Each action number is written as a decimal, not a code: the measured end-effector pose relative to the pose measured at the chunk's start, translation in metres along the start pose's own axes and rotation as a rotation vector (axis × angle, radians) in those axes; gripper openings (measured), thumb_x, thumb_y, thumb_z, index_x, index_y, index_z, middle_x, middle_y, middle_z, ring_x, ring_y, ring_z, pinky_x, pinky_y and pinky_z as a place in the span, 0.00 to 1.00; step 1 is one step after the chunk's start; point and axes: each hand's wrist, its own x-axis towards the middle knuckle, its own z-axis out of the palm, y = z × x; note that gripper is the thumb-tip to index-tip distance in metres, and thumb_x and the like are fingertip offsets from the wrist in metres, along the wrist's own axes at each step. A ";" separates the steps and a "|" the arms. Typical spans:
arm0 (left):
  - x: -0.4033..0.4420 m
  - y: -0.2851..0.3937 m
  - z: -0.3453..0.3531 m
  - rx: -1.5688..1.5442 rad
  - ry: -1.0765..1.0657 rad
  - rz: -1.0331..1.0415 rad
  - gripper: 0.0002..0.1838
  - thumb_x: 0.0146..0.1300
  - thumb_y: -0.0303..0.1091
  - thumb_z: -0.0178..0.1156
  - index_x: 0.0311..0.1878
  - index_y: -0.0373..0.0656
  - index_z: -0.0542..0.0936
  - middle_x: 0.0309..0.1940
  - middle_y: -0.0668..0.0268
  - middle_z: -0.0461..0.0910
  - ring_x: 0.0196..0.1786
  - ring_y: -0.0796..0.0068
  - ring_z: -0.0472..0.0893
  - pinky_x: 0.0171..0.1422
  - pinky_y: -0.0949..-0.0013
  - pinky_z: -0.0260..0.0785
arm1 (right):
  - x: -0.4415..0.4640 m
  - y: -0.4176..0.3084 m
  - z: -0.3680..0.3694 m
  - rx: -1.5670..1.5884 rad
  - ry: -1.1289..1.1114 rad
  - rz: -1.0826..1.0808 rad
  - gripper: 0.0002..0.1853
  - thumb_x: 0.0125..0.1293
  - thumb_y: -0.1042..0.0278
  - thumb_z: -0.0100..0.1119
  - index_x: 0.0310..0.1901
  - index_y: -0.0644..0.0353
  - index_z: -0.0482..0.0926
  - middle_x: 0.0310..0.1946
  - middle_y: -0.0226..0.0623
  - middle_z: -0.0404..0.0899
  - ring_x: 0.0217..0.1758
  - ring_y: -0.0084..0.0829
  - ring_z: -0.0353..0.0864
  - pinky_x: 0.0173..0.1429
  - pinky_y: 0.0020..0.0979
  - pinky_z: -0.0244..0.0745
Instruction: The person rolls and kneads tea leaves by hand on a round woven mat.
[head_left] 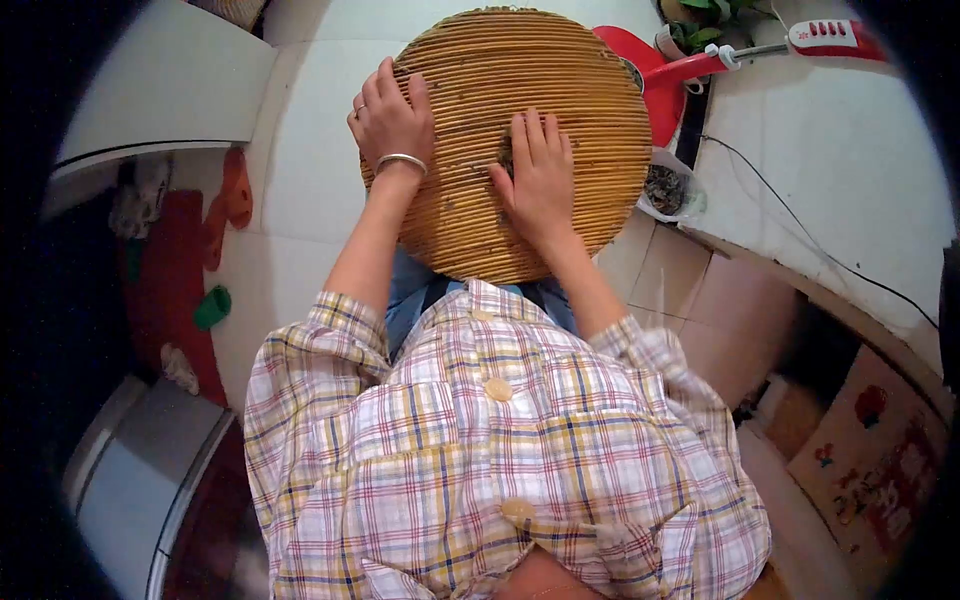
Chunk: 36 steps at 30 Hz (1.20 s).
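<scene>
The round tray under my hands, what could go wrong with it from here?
The dark bits by the right hand could scatter if it sweeps too hard. The tray might tip if the left hand, near its edge, presses down; what supports it is mostly hidden. The bag of dark stuff close beside the tray could get bumped and perhaps spill.

From my end, I see the left hand (393, 125) and right hand (542, 185) kinda flat on a round ribbed tray (465, 205), dark bits (506, 155) beside the right.
</scene>
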 end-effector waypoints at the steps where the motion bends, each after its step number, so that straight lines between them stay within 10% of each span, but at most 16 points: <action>1: 0.001 0.000 0.000 0.006 -0.002 -0.005 0.27 0.71 0.53 0.46 0.65 0.45 0.70 0.60 0.59 0.74 0.63 0.56 0.72 0.68 0.51 0.60 | -0.003 0.001 0.001 -0.004 -0.002 -0.004 0.38 0.65 0.43 0.54 0.69 0.64 0.64 0.71 0.48 0.60 0.74 0.52 0.56 0.75 0.52 0.49; 9: 0.003 0.000 -0.002 0.028 0.021 0.003 0.27 0.71 0.51 0.47 0.65 0.44 0.70 0.60 0.59 0.74 0.62 0.55 0.73 0.67 0.51 0.59 | 0.085 0.000 0.018 -0.052 0.135 -0.018 0.34 0.68 0.41 0.51 0.71 0.50 0.64 0.71 0.47 0.61 0.74 0.52 0.56 0.74 0.57 0.48; 18: 0.002 -0.002 0.002 -0.028 0.018 0.015 0.26 0.71 0.51 0.47 0.65 0.45 0.70 0.60 0.58 0.74 0.63 0.57 0.72 0.69 0.52 0.58 | 0.025 -0.003 -0.002 0.011 -0.008 -0.010 0.37 0.66 0.45 0.55 0.71 0.57 0.62 0.71 0.47 0.59 0.77 0.50 0.52 0.76 0.55 0.46; 22: 0.002 -0.002 0.002 -0.030 0.012 -0.004 0.26 0.71 0.51 0.47 0.65 0.45 0.71 0.60 0.58 0.75 0.63 0.57 0.72 0.69 0.52 0.58 | 0.038 0.001 -0.008 0.546 0.089 0.152 0.34 0.68 0.50 0.53 0.71 0.60 0.62 0.70 0.50 0.62 0.76 0.49 0.55 0.76 0.54 0.44; 30: 0.002 -0.001 0.001 0.031 0.033 0.005 0.26 0.71 0.51 0.47 0.65 0.45 0.71 0.59 0.59 0.75 0.62 0.58 0.74 0.67 0.52 0.60 | 0.135 -0.003 0.039 0.108 0.243 0.055 0.39 0.70 0.33 0.43 0.73 0.49 0.58 0.74 0.52 0.52 0.78 0.53 0.47 0.74 0.63 0.42; 32: 0.002 -0.001 0.002 0.039 0.029 0.008 0.26 0.71 0.51 0.48 0.65 0.45 0.71 0.59 0.59 0.75 0.61 0.57 0.74 0.67 0.52 0.60 | 0.149 -0.002 0.044 -0.009 -0.024 0.116 0.41 0.70 0.36 0.44 0.76 0.51 0.47 0.77 0.53 0.39 0.80 0.55 0.37 0.76 0.64 0.34; 36: 0.002 -0.003 0.004 0.037 0.017 0.011 0.26 0.71 0.51 0.48 0.64 0.45 0.71 0.58 0.59 0.75 0.61 0.57 0.74 0.67 0.53 0.60 | 0.098 -0.005 0.027 -0.078 -0.007 -0.050 0.38 0.69 0.32 0.42 0.75 0.43 0.57 0.76 0.46 0.49 0.79 0.50 0.45 0.75 0.61 0.41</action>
